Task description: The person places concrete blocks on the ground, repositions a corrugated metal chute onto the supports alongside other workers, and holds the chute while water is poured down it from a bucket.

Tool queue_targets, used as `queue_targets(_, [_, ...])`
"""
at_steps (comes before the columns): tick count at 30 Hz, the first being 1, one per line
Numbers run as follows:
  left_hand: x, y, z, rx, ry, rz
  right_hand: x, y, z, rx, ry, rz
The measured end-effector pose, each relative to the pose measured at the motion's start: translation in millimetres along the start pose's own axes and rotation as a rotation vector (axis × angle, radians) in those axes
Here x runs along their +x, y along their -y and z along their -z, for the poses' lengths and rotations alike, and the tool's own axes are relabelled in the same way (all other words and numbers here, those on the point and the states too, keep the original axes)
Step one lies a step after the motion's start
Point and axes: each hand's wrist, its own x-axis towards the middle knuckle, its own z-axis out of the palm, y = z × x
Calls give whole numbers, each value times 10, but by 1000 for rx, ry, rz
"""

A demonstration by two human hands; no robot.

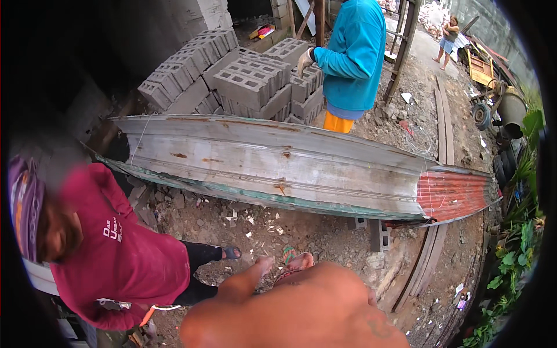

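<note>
My bare torso fills the lower edge, and my left arm hangs beside it. My left hand hangs low over the rubble-strewn ground, its fingers small and loosely stretched, with nothing visible in it. Beside it is a foot in a green flip-flop. My right hand does not show; it is hidden behind my body. In front of me lies a long sheet of corrugated metal roofing, bent into a trough. It is mostly grey, with a green near edge and a red section at its right end.
Hollow concrete blocks are stacked behind the sheet, near a person in a blue top. At left, a person in maroon holds an orange-handled tool. Planks, tyres and plants are at right.
</note>
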Motion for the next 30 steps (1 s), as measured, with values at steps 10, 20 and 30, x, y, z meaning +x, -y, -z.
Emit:
queue_targets(10, [383,-465,-195,72,70,-167,-575,159,314,-42,-213,105])
queue_targets(20, [567,-574,-74,238,66,-4,-1121,251,357,-573,-431,219])
queue_targets(30, [124,-581,-141,520,-46,-1,-880,-412,341,-301,-339,104])
